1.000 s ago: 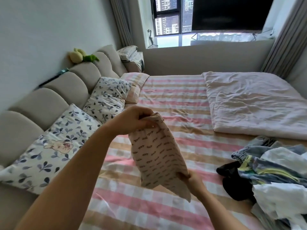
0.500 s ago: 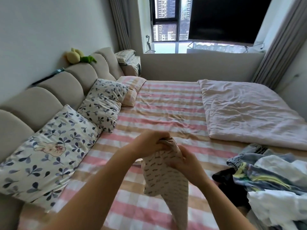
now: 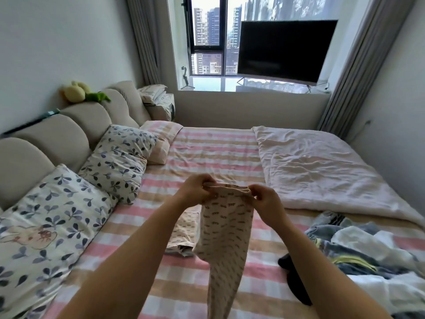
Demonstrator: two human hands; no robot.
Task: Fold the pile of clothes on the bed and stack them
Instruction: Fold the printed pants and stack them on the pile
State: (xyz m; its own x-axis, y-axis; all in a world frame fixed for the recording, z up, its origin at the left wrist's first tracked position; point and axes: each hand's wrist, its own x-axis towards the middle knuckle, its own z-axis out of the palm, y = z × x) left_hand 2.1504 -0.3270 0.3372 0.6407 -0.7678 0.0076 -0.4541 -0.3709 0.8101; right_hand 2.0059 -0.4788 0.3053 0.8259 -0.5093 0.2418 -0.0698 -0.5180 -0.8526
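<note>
I hold up small cream patterned trousers [image 3: 224,231] by the waistband over the striped bed [image 3: 207,153]. My left hand [image 3: 195,188] pinches the left end of the waistband, my right hand [image 3: 266,201] the right end. The legs hang straight down between my arms. Behind them a folded garment of the same print [image 3: 182,231] lies flat on the sheet. The unfolded pile of clothes [image 3: 368,254], blue, white and black, lies at the lower right.
Leaf-print pillows [image 3: 115,162] line the padded headboard [image 3: 69,139] on the left. A pale quilt [image 3: 317,171] covers the bed's right side. A television [image 3: 285,47] stands on the window sill beyond.
My right hand rose from the trouser leg to the waistband, then both hands spread apart along it. The trousers now hang lengthwise. The camera has tilted up.
</note>
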